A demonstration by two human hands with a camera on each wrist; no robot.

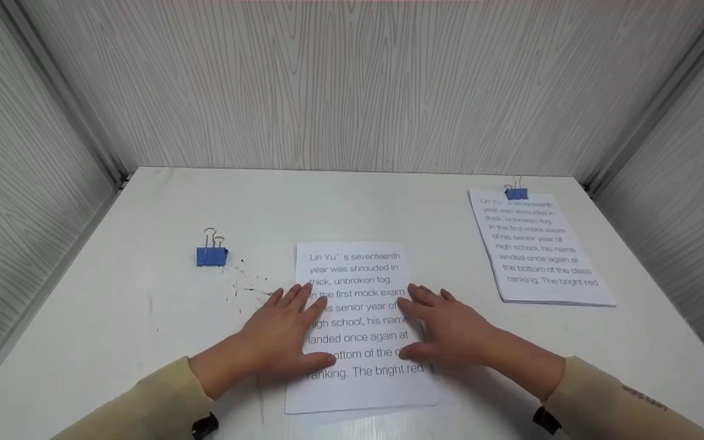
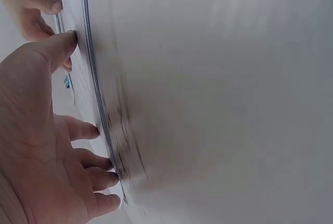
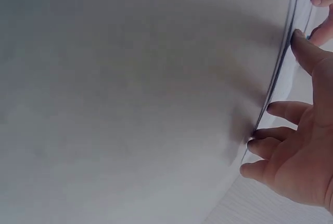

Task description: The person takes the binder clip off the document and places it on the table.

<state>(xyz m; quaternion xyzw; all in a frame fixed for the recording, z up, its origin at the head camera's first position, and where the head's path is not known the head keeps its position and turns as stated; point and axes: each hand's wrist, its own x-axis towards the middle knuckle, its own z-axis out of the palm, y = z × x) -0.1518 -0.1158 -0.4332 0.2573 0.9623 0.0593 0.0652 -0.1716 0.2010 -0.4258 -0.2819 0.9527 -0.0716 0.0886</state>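
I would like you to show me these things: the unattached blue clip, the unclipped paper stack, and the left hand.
Unattached blue clip point(image 1: 210, 256), head view: front of its blue body.
Unclipped paper stack point(image 1: 361, 307), head view: middle of its printed top sheet.
Left hand point(image 1: 280, 339), head view: back of the hand.

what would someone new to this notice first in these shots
The eye goes first to the printed stack at the near middle of the white table, with the left hand and right hand at its two long sides. Next comes a loose blue clip to the left of that stack. Far right lies a second stack, another blue clip on its top edge.
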